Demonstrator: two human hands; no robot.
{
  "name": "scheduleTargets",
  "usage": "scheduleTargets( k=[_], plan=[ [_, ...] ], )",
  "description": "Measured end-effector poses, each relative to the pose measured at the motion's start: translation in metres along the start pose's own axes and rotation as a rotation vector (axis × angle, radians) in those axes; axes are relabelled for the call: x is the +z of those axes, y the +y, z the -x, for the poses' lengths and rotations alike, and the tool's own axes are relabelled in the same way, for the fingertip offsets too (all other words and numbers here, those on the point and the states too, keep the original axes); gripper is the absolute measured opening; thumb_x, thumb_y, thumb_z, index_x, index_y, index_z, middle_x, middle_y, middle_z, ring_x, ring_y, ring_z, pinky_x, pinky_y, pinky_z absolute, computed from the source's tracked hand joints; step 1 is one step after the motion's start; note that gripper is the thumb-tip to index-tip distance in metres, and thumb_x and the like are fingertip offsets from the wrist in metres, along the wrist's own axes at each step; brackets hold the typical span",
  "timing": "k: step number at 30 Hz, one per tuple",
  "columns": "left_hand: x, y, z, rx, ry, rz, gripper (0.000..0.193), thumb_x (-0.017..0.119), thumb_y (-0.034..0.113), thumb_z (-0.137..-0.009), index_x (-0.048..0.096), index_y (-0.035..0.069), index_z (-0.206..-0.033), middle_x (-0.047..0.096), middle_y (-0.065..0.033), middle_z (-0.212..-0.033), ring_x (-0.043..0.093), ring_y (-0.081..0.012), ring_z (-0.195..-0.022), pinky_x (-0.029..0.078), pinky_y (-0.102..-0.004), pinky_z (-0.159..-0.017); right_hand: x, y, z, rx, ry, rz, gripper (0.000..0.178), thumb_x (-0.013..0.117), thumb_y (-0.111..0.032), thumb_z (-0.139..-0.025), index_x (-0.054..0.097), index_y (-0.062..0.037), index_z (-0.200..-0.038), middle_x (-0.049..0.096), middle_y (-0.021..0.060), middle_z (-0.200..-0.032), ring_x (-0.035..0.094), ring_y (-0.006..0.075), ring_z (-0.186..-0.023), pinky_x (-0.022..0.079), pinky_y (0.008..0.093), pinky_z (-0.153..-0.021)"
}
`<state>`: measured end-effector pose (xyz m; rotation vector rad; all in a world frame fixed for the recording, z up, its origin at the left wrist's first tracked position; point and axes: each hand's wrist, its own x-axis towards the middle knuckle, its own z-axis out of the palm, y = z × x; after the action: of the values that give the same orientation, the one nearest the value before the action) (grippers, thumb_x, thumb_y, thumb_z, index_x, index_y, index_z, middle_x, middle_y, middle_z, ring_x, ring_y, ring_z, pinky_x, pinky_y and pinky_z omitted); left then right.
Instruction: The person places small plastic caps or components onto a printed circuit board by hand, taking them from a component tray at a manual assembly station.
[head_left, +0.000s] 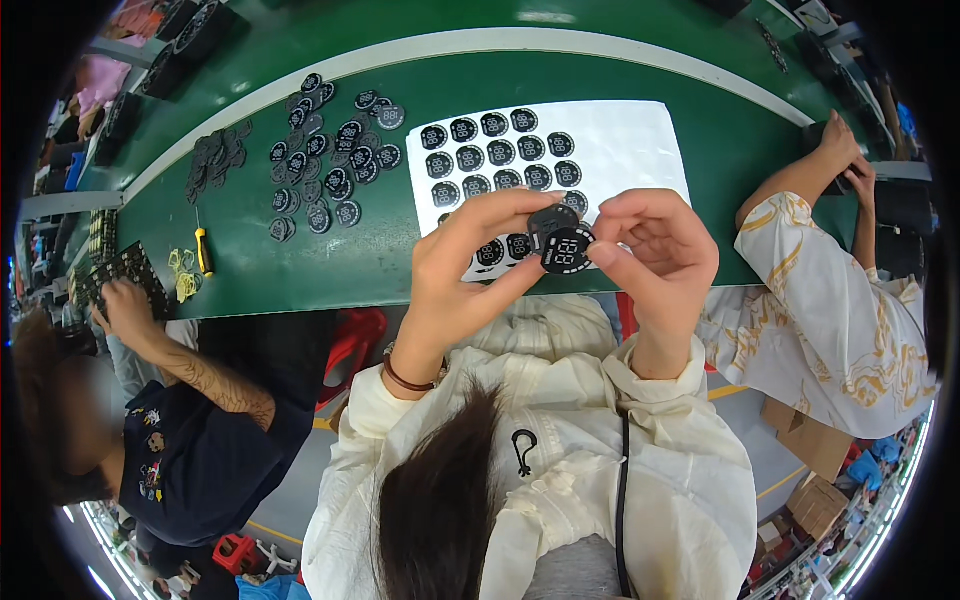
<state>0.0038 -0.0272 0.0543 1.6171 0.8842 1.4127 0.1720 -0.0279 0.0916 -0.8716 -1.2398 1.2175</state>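
Observation:
Over the near edge of a white sheet (640,140), my two hands meet at chest height. My left hand (450,265) is closed, thumb and fingers pinching a dark grey round piece (546,220). A black round sticker (566,252) with a white digit-style print overlaps its front, tilted toward me. The thumb and forefinger of my right hand (655,255) grip the sticker's right edge; the other fingers curl. Whether the sticker touches the grey piece is unclear. Rows of like black round stickers (501,152) lie on the sheet, partly hidden by my hands.
Left of the sheet lie many printed round pieces (350,133) and a pile of plain dark pieces (215,158) on the green table (370,265). A yellow-handled screwdriver (203,252) lies farther left. Co-workers sit on both sides, one holding a dark panel (135,272).

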Motion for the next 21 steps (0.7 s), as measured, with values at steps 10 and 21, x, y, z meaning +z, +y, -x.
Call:
scheduleTargets(
  k=[10,21],
  plan=[
    [-0.005,0.009,-0.002,0.035,-0.093,-0.069,0.040,0.069,-0.005,-0.071,0.058,-0.005,-0.110,0.064,-0.0142,-0.107,0.067,-0.0216,-0.091,0.053,-0.0284,-0.078,-0.011,-0.001,-0.003,-0.044,-0.055,0.074,0.018,0.065,0.014,-0.066,0.064,0.0069,-0.083,0.064,0.0146,-0.081,0.060,0.0193,-0.075,0.047,0.0272,-0.068],
    [-0.004,0.012,-0.002,0.068,-0.100,-0.087,0.040,0.071,-0.004,-0.071,0.060,-0.005,-0.109,0.066,-0.0135,-0.104,0.068,-0.0209,-0.085,0.054,-0.0277,-0.074,-0.012,-0.001,-0.002,-0.056,-0.082,0.090,0.016,0.069,0.011,-0.070,0.066,0.0039,-0.084,0.066,0.0115,-0.082,0.063,0.0162,-0.075,0.050,0.0250,-0.069]
  ],
)
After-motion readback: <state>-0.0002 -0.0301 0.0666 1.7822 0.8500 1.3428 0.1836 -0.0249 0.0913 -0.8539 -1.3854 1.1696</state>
